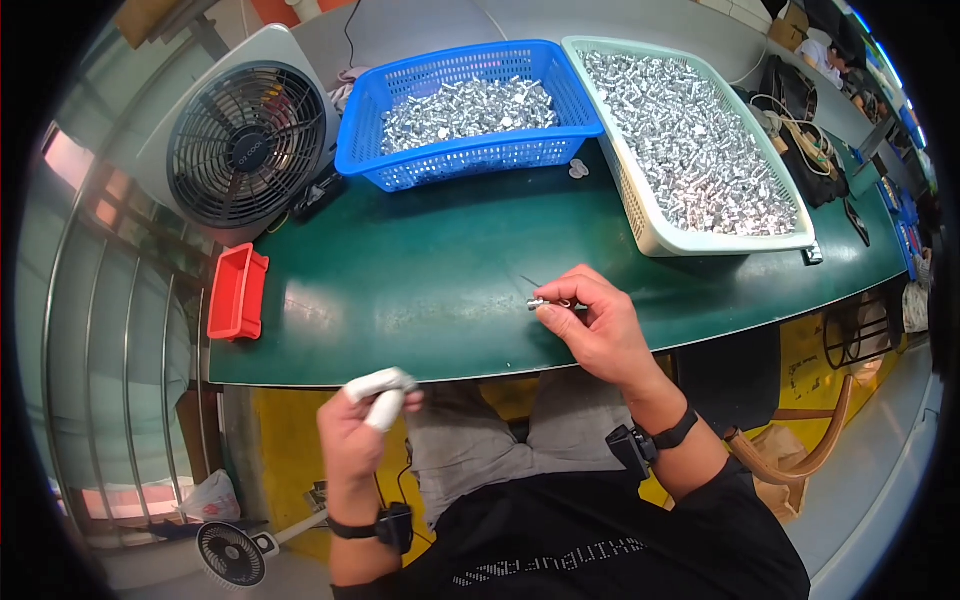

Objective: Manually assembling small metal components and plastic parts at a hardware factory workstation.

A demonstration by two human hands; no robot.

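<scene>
My right hand [597, 325] is raised over the green table, thumb and forefinger pinching a small silvery metal cylinder [537, 303]. Close to those fingertips a thin dark pin-like piece [529, 281] sticks out; whether it belongs to the cylinder I cannot tell. My left hand [362, 425] hovers at the table's near edge, left of my lap. White coverings wrap its thumb and forefinger, and its fingers are curled in. The fingertips are slightly blurred, so what they hold, if anything, is hidden.
At the back stand a blue basket [470, 153] and a pale green basket [648, 215], both heaped with small metal parts. A red bin [233, 322] sits at the left edge of the green table [430, 260], near a box fan [250, 147]. Small discs [578, 169] lie before the blue basket.
</scene>
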